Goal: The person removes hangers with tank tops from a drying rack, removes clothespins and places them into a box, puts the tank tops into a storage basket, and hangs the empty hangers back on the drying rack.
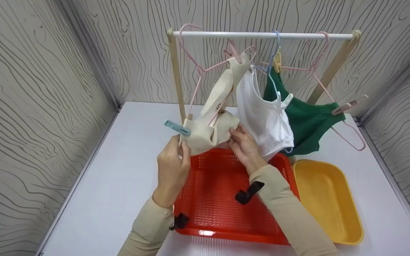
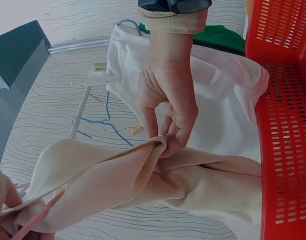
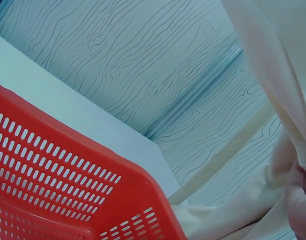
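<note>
A cream garment (image 1: 222, 90) hangs from a pink hanger (image 1: 210, 67) at the rack's left. Its near edge is clipped by a teal clothespin (image 1: 177, 128). Just below that pin, my left hand (image 1: 173, 163) pinches the cloth edge at the hanger's corner. My right hand (image 1: 245, 145) pinches the garment's right edge between thumb and fingers, as the left wrist view also shows with that hand (image 2: 173, 97). In the right wrist view only part of a hand (image 3: 299, 200) appears beside the cloth.
A white rod (image 1: 219, 34) on wooden posts carries a white top (image 1: 262, 110) and a green garment (image 1: 301, 117), both with clothespins. Below the clothes sits a red basket (image 1: 226, 234), with a yellow tray (image 1: 354, 213) to its right. Patterned walls (image 1: 48, 124) enclose the white table (image 1: 109, 177).
</note>
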A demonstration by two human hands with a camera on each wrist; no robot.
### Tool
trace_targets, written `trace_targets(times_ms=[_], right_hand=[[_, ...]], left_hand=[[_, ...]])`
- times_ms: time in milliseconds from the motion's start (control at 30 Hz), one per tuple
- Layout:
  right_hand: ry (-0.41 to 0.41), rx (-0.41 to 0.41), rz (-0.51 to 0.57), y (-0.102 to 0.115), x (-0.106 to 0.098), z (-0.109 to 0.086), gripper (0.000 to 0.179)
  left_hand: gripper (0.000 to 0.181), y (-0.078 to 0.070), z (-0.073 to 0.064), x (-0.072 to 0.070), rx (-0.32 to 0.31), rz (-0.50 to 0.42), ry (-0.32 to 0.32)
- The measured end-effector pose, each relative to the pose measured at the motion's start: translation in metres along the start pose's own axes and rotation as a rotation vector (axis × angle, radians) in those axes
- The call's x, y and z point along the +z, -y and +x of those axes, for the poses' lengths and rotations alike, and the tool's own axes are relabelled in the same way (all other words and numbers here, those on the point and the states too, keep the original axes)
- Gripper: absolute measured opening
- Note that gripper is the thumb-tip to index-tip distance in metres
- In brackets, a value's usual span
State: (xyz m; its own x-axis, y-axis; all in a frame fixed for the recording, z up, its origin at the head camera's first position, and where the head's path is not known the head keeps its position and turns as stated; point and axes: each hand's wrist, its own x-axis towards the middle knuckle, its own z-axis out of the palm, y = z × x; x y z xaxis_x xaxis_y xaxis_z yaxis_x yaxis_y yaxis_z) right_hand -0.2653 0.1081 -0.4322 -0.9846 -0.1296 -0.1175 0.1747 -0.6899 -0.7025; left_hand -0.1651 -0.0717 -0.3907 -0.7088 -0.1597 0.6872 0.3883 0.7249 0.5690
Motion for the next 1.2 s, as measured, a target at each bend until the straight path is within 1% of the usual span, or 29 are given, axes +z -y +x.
trace_targets(times_ms=[133,267,433,567,667,767,833,933,1100,1200], right_hand=[[0.028,-0.031,-0.029,0.007,0.003,-0.008,0.046],[0.043,-0.068,-0.054,0.012,0.007,-0.017,0.041],[0.071,-0.148,-0.106,0.016,0.012,-0.029,0.038],[0.079,-0.247,-0.211,0.02,0.016,-0.039,0.034],[0.049,-0.336,-0.336,0.021,0.018,-0.046,0.033],[0.006,-0.384,-0.432,0.019,0.017,-0.049,0.035],[-0.014,-0.395,-0.464,0.017,0.015,-0.049,0.033],[-0.025,-0.386,-0.481,0.013,0.01,-0.049,0.031],[-0.031,-0.366,-0.532,0.006,0.0,-0.045,0.043],[-0.043,-0.395,-0.582,0.001,-0.007,-0.043,0.045]], left_hand=[[0.013,0.002,0.0,-0.002,0.001,-0.001,-0.006],[0.014,0.006,-0.001,-0.004,0.003,0.0,-0.01],[0.013,0.011,-0.002,-0.005,-0.009,0.023,-0.008],[0.013,0.013,-0.004,-0.004,-0.028,0.032,0.004],[0.011,0.014,-0.006,-0.004,-0.031,0.03,0.004],[0.011,0.016,-0.008,-0.004,-0.028,0.023,0.004],[0.011,0.016,-0.009,-0.003,-0.026,0.02,0.007],[0.011,0.018,-0.012,-0.002,-0.028,0.017,0.006],[0.01,0.017,-0.014,-0.002,-0.027,0.01,0.0],[0.01,0.017,-0.014,-0.001,-0.021,0.009,-0.002]])
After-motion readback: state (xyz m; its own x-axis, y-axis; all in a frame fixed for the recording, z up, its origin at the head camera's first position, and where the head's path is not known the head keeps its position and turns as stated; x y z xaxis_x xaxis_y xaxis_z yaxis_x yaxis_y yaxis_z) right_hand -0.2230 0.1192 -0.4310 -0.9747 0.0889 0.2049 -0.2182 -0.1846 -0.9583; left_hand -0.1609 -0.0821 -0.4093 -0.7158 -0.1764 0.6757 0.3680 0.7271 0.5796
